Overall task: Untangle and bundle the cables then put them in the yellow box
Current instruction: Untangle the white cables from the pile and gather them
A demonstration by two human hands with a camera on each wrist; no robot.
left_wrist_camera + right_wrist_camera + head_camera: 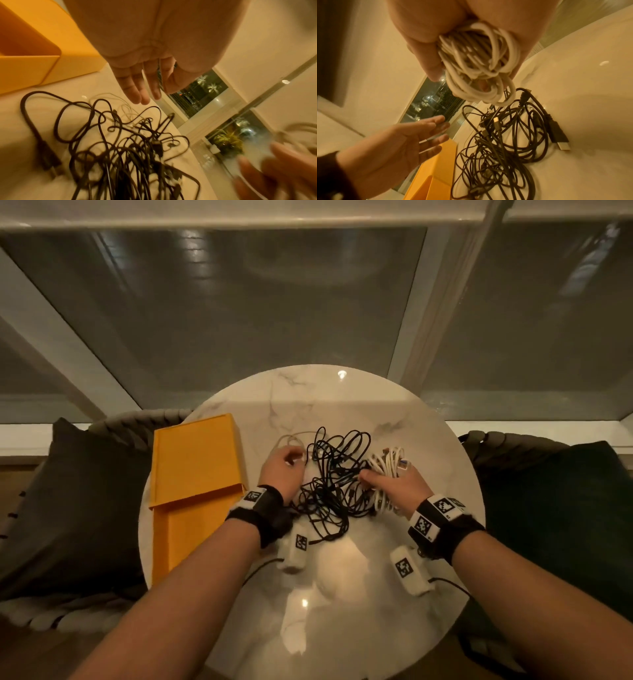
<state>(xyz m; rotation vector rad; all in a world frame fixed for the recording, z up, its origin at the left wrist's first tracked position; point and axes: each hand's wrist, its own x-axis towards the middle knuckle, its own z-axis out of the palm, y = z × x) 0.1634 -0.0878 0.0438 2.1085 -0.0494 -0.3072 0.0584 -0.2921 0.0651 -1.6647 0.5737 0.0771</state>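
- Right hand [397, 486] grips the coiled white cable bundle [477, 65], just right of the tangled black cables [334, 477].
- Left hand [388, 147], fingers spread, holds nothing.
- Yellow box [197, 460] lies left of the tangle.

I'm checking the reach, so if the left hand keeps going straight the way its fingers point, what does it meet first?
Probably the thin white cable looped on the table just beyond the left hand, whose straight fingers point away from the person. Depth is unclear; the hand may be raised above it.
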